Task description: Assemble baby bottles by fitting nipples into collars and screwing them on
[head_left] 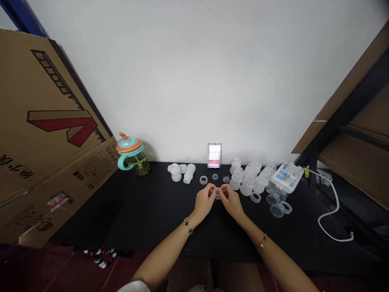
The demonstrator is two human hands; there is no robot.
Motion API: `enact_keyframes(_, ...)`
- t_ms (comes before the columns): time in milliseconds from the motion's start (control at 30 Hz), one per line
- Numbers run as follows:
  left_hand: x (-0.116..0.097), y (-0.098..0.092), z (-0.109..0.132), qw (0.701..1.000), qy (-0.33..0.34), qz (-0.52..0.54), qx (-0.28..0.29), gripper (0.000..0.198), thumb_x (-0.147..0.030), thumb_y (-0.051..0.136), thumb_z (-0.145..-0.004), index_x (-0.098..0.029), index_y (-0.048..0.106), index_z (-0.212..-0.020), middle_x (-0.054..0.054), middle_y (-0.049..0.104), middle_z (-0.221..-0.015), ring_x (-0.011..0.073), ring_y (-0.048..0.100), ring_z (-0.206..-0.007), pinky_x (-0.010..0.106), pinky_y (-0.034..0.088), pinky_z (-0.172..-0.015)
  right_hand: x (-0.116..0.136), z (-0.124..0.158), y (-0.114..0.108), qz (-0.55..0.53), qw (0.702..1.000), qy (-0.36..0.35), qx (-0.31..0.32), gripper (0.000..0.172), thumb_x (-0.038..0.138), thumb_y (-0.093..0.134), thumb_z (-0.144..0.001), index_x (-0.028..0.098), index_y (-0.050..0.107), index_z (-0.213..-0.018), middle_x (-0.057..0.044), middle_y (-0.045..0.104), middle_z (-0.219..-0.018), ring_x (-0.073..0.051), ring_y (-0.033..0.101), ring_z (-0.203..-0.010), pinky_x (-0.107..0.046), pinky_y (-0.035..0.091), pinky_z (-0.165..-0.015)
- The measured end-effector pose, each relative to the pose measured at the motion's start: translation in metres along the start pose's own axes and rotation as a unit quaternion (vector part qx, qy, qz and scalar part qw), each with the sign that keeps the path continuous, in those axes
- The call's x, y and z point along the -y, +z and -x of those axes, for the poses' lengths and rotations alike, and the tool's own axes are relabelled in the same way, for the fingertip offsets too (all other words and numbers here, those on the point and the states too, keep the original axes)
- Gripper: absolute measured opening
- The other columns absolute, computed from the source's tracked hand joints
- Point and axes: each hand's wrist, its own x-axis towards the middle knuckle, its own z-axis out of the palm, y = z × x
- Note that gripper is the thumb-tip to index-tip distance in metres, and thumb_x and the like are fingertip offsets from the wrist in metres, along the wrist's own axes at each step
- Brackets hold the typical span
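Both hands meet over the black table. My left hand and my right hand pinch a small clear round part between their fingertips. Just beyond them lie a clear ring, a small disc and another clear piece. A cluster of several frosted plastic bottles stands close to the right of my right hand.
A teal and orange lidded cup stands at the back left. Two white parts lie nearby. A white device with a white cable sits on the right, with clear cups. Cardboard box on the left.
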Motion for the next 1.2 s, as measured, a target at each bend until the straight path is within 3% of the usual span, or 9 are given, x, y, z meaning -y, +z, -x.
enact_keyframes(567, -0.0019, 0.0005, 0.0018, 0.999, -0.005, -0.033, 0.001, 0.014, -0.025, 0.049, -0.09, -0.024, 0.062, -0.096, -0.003, 0.063, -0.07, 0.0151, 0.059, -0.064, 0.024, 0.04, -0.065, 0.0048, 0.0014, -0.0024, 0.042, 0.999, -0.017, 0.006, 0.025, 0.046, 0.051, -0.094, 0.024, 0.064, -0.095, 0.0, 0.065, -0.074, -0.017, 0.06, -0.063, -0.028, 0.046, -0.06)
enact_keyframes(1200, -0.0056, -0.0015, 0.0017, 1.0, 0.003, -0.03, 0.007, 0.022, -0.036, 0.048, -0.094, -0.023, 0.066, -0.094, -0.002, 0.063, -0.07, 0.0148, 0.058, -0.064, 0.024, 0.04, -0.064, 0.0058, 0.0002, -0.0041, 0.039, 0.999, -0.011, -0.003, 0.028, 0.048, 0.05, -0.094, 0.023, 0.059, -0.084, 0.0, 0.064, -0.07, -0.018, 0.059, -0.062, -0.028, 0.043, -0.058)
